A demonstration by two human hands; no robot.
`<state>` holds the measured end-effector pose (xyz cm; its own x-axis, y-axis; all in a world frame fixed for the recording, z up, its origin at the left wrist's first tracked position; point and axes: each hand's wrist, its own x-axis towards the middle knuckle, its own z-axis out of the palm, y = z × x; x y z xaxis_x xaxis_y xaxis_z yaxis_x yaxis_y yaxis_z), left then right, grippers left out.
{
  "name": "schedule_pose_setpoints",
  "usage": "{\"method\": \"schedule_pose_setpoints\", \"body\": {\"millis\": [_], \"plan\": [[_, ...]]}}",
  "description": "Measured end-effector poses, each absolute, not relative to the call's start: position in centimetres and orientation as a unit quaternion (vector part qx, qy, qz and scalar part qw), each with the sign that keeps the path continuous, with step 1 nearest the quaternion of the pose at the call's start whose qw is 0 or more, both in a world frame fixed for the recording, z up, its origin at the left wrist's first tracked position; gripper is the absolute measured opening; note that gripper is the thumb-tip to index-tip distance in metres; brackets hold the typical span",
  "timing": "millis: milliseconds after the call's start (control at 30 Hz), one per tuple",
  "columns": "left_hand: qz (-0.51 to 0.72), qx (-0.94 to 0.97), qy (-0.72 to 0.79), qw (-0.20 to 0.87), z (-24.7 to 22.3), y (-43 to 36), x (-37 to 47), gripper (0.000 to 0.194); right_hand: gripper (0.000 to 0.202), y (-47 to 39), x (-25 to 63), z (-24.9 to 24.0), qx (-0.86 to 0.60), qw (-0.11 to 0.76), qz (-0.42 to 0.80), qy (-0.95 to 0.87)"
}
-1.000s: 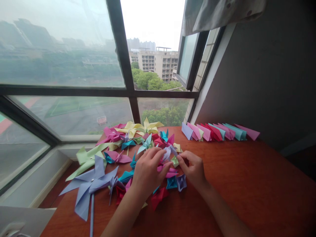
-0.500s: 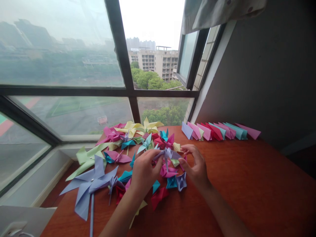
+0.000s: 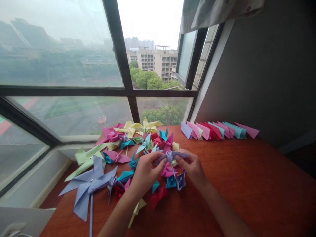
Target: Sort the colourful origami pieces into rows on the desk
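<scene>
Left hand (image 3: pixel 145 169): nearly closed, thumb and fingers brought together over one wing of a lavender crane-like paper fold (image 3: pixel 169 156).

Right hand (image 3: pixel 194 168): thumb and forefinger closed on the opposite wing, the other fingers curled in behind.

Lavender crane-like paper fold: suspended between the two hands, above the paper pieces. Both wings are gripped at once, so the fold is kept spread and, as judged, steadied from either side; its middle is left uncovered, and a thin point is directed downward. Whether the wings are being pulled or merely held cannot be told.

Beneath and just beside: one magenta fold (image 3: pixel 168 170), partly hidden; one blue fold (image 3: pixel 171 182); one lavender open-cornered fold (image 3: pixel 181 181), beside the blue. Nearer the wearer: one red fold (image 3: pixel 158 197) and one pale yellow fold (image 3: pixel 137 208), the latter close to the left forearm.

To the left: one pink fold (image 3: pixel 118 157); one green pinwheel (image 3: pixel 85 159); one lavender pinwheel (image 3: pixel 98 183), its stick pointed toward the wearer. At the back: yellow pinwheels (image 3: pixel 146 126), by the window.

Far right: one row of folded papers (image 3: pixel 216 131), leaned closely together, set along the back edge of a reddish wooden table (image 3: pixel 234 171).
</scene>
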<state>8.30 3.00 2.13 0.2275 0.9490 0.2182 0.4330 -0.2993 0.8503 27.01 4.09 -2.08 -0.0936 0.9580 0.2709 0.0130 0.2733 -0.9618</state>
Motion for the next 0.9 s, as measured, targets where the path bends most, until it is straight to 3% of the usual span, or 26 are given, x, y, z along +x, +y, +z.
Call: {"method": "schedule_pose_setpoints", "body": {"millis": [100,400,633,900], "plan": [[0.377,0.702,0.486,0.358,2.0,3.1,8.2,0.018,0.027,4.1,27.1,-2.3,-0.411,0.526,0.500,-0.551],[0.414,0.583,0.419,0.560,2.4,2.8,8.5,0.024,0.023,4.1,26.7,-2.7,-0.327,0.541,0.687,-0.358],[0.412,0.538,0.412,0.609,2.8,2.6,8.4,0.031,0.026,3.9,26.9,-2.6,-0.303,0.527,0.731,-0.312],[0.431,0.514,0.402,0.623,3.3,2.7,8.2,0.025,0.020,4.3,27.5,-1.9,-0.202,0.550,0.781,-0.217]]}}
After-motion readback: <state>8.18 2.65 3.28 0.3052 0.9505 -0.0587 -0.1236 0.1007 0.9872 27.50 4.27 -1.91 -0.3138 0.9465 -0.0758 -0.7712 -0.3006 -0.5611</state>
